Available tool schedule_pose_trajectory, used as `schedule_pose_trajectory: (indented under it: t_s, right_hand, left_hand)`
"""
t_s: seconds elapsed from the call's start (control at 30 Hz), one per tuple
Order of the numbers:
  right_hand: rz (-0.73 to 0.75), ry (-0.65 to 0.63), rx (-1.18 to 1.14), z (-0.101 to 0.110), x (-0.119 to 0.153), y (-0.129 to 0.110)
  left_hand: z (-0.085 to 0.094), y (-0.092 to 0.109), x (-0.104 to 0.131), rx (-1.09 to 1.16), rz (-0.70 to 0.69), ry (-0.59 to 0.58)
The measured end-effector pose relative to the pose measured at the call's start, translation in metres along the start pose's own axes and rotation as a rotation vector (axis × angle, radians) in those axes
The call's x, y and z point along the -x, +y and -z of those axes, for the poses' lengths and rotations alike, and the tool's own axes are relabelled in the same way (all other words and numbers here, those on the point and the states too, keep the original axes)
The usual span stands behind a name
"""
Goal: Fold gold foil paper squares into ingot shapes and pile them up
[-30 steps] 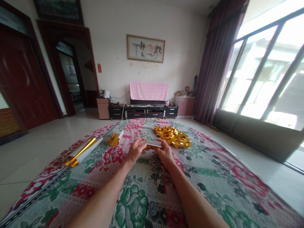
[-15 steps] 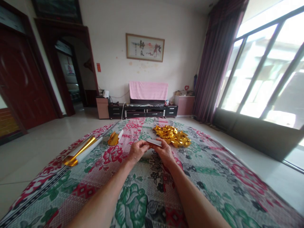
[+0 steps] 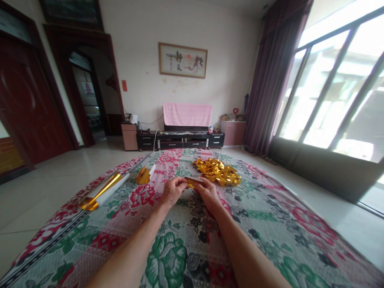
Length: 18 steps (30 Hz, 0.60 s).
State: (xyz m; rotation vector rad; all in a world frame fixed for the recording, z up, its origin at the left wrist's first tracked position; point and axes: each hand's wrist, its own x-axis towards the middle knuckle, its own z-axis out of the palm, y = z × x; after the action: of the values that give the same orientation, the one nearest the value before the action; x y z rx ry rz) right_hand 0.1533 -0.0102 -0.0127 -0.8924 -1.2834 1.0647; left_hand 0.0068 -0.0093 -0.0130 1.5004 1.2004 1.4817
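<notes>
Between my two hands is a small piece of gold foil paper (image 3: 191,184), its gold face showing with a paler strip along the top edge. My left hand (image 3: 173,191) pinches its left end between thumb and fingers. At the other end, my right hand (image 3: 207,191) pinches it the same way. Just beyond my right hand lies a heap of folded gold foil pieces (image 3: 217,171). To the left are a small curled stack of gold foil paper (image 3: 144,175) with a white back and a larger loose roll of it (image 3: 103,191).
A flowered cloth (image 3: 168,256) covers the round-edged surface under my arms. Past it, a low black TV cabinet (image 3: 183,143) stands by the wall, with a pink towel (image 3: 187,115) draped over the screen. Windows (image 3: 336,88) and a purple curtain (image 3: 265,88) are on the right.
The gold foil paper has turned in my fingers: its broad white face showed before, and now more of the gold side shows. Both hands have stayed nearly in place.
</notes>
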Motion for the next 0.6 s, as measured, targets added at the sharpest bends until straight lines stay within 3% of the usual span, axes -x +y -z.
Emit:
schedule_pose_trajectory:
  t_s: [0.6]
  right_hand:
    - [-0.001,0.028,-0.042,-0.0015,0.0004,0.0003]
  left_hand:
    - [-0.0009,-0.0038,0.0004,0.039,-0.111,-0.033]
